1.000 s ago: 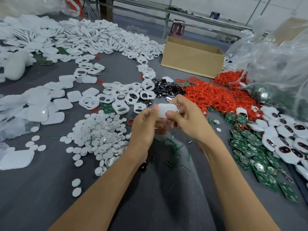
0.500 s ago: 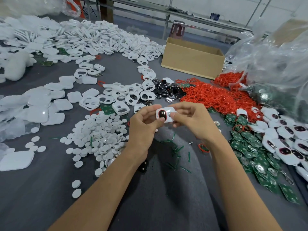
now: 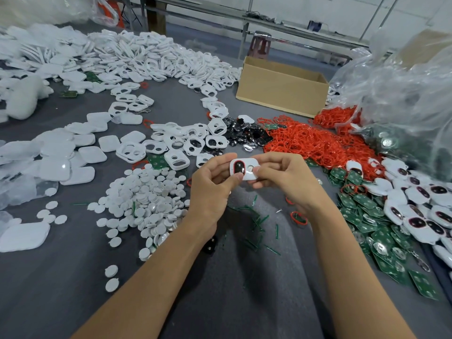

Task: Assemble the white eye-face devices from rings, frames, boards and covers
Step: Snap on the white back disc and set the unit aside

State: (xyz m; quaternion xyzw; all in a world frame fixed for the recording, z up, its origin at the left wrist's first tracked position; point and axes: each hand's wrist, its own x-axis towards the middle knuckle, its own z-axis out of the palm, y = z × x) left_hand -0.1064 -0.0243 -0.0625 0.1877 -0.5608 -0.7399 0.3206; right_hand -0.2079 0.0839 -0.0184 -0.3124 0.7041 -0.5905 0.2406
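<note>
Both hands hold one white eye-face device (image 3: 244, 169) above the grey table, its face turned up. A dark lens ringed in red fills its left opening; its right opening shows a pale round spot. My left hand (image 3: 211, 187) pinches the device's left end, thumb on the lower edge. My right hand (image 3: 285, 178) grips the right end with curled fingers, thumb by the right opening. White two-hole frames (image 3: 193, 144) lie beyond the hands. Red rings (image 3: 310, 145) are heaped to the right, green boards (image 3: 367, 211) further right, white square covers (image 3: 80, 155) at the left.
White round discs (image 3: 146, 201) are piled left of my left arm. Dark lenses (image 3: 247, 134) sit beside the red rings. Finished devices (image 3: 425, 204) crowd the right edge. A cardboard box (image 3: 281, 91) stands at the back, clear plastic bags (image 3: 403, 99) to its right. Green offcuts (image 3: 256, 221) litter the cloth.
The device was held back side up a second ago; it has since been turned face up and lowered slightly towards me. Both hands kept hold of it.
</note>
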